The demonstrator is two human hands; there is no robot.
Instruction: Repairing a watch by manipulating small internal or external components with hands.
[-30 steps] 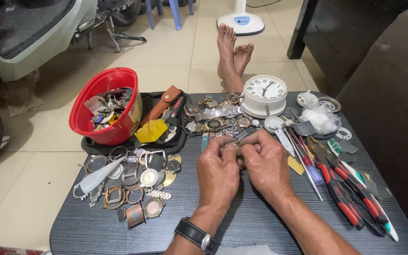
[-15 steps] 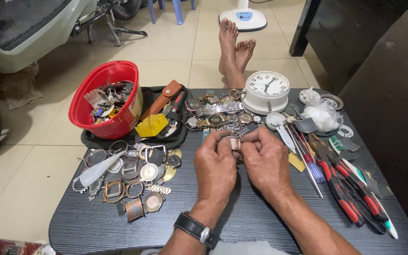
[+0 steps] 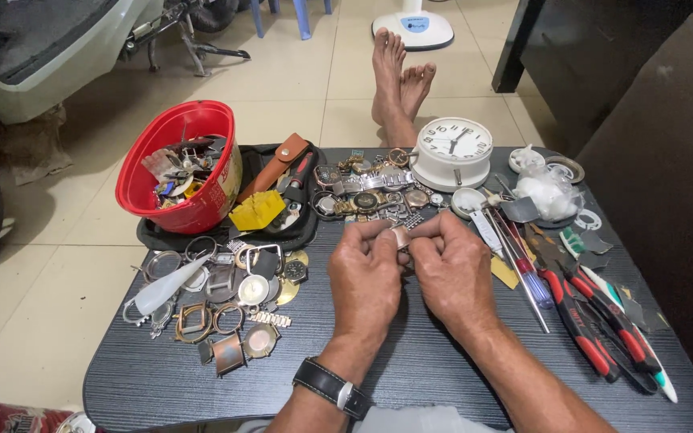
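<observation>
Nearest me, both forearms run up from the 6 o'clock edge of the dark table (image 3: 162, 385), the left wrist wearing a black-strapped watch (image 3: 334, 386). My left hand (image 3: 365, 282) and right hand (image 3: 452, 273) meet knuckle to knuckle at table centre, thumbs and forefingers pinched from both sides on a small metal watch part (image 3: 400, 236); the other fingers curl in under the palms. I judge the work to be mid-way: the piece is lifted clear of the clutter and gripped, but no tool is in hand and nothing looks fitted or parted yet. At 9 o'clock of the hands lies a spread of loose watch cases and rings (image 3: 218, 297). At 3 o'clock lie red-handled pliers (image 3: 583, 321) and screwdrivers. Farther out, at 11 o'clock, stands a red bowl (image 3: 166, 180) of parts on a black tray; at 1 o'clock a white alarm clock (image 3: 451, 152). Beyond the table edge, bare feet (image 3: 399, 76) rest on the tiled floor.
</observation>
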